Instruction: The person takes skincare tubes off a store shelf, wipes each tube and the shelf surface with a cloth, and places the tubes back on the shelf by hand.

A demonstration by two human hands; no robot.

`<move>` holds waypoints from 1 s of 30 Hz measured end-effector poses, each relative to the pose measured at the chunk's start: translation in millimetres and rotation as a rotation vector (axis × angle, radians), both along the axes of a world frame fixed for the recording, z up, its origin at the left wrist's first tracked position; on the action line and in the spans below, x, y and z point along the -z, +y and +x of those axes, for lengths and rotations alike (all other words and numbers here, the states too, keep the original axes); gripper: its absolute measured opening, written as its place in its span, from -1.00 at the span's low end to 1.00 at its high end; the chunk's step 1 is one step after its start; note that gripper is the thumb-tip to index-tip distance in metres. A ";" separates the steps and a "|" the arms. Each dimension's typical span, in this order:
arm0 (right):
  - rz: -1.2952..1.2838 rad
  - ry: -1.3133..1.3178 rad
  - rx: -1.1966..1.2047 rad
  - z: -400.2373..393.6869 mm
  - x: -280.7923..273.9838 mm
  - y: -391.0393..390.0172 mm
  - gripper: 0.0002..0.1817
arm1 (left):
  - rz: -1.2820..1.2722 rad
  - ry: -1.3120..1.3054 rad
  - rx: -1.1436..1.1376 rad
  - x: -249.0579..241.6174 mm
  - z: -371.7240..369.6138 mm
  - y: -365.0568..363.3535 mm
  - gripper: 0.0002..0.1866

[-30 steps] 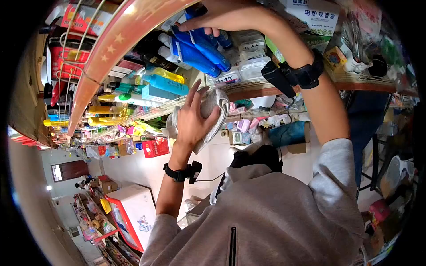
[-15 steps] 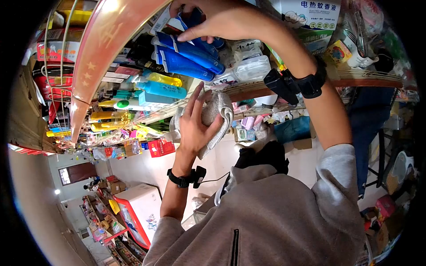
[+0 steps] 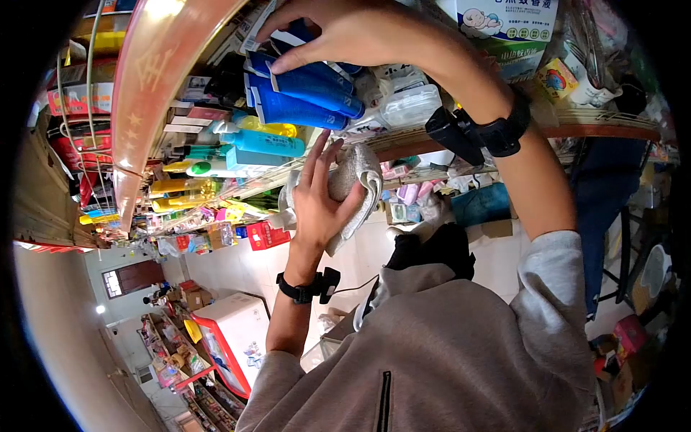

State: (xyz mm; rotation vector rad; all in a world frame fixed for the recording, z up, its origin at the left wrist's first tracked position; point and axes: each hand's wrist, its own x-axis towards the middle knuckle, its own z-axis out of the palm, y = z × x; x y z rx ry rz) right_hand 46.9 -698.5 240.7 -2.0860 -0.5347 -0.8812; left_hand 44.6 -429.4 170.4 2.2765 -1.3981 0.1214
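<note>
My left hand [image 3: 321, 204] is wrapped round a folded grey-white cloth [image 3: 353, 180], just below the shelf edge, its fingertips near the lowest blue tube. Several blue tubes [image 3: 302, 104] lie side by side on the shelf. Over their flat ends is my right hand [image 3: 306, 36], with thumb and index finger apart and the thumb tip against one tube; its other fingers are partly hidden. Clear plastic boxes [image 3: 410, 106] sit right of the tubes, and a light-blue bottle [image 3: 270, 142] lies to their lower left.
A shelf rail [image 3: 597, 129] runs under the goods. White-and-green boxes [image 3: 507, 32] stand at the upper right. A curved pink panel [image 3: 151, 86] and wire rack [image 3: 90, 108] are at the left. Below are a red box [image 3: 268, 235] and a white freezer [image 3: 234, 327] with red trim.
My right hand has shifted slightly left over the tubes, its index finger stretched further from the thumb. The left hand still has the cloth. The whole view has shifted a little.
</note>
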 end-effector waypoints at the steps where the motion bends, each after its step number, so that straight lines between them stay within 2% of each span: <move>1: 0.000 -0.001 0.000 -9.2 -5.2 1.7 -0.48 | 0.004 0.004 -0.008 0.1 -0.5 -0.6 -0.33; 4: -0.094 -0.060 0.142 -16.2 -6.8 4.0 -0.51 | -0.013 -0.020 -0.010 1.7 0.4 -3.2 -0.33; 6: 0.109 0.093 -0.025 11.2 2.5 5.2 -0.55 | -0.025 -0.014 -0.005 3.3 0.9 -3.5 -0.33; 9: 0.115 0.116 -0.129 17.6 -1.3 -1.9 -0.58 | -0.033 0.010 -0.007 3.6 -1.1 -3.5 -0.33; 10: 0.116 0.115 -0.129 16.6 -4.4 -2.0 -0.58 | -0.033 0.027 -0.011 3.3 -1.9 -4.4 -0.33; 12: -0.020 0.055 0.020 14.1 -10.3 -1.9 -0.58 | -0.042 0.087 -0.037 1.9 -4.9 -5.6 -0.34; 14: -0.046 0.044 0.001 12.2 -17.1 -5.6 -0.57 | -0.053 0.148 -0.064 2.7 -4.1 -4.5 -0.34; 16: -0.072 0.034 -0.018 16.0 -18.6 -7.3 -0.56 | -0.042 -0.012 0.009 6.5 1.4 -2.3 -0.34; 21: -0.019 0.069 -0.124 33.4 -15.1 -10.2 -0.52 | -0.039 0.023 -0.006 5.2 -1.3 -3.0 -0.34; 24: 0.017 0.181 -0.110 30.3 -18.8 -8.4 -0.50 | -0.039 0.012 -0.004 5.8 -1.5 -3.4 -0.35; 30: 0.129 0.231 -0.105 39.4 -14.7 -8.9 -0.46 | -0.020 0.008 -0.019 4.8 -3.4 -5.6 -0.35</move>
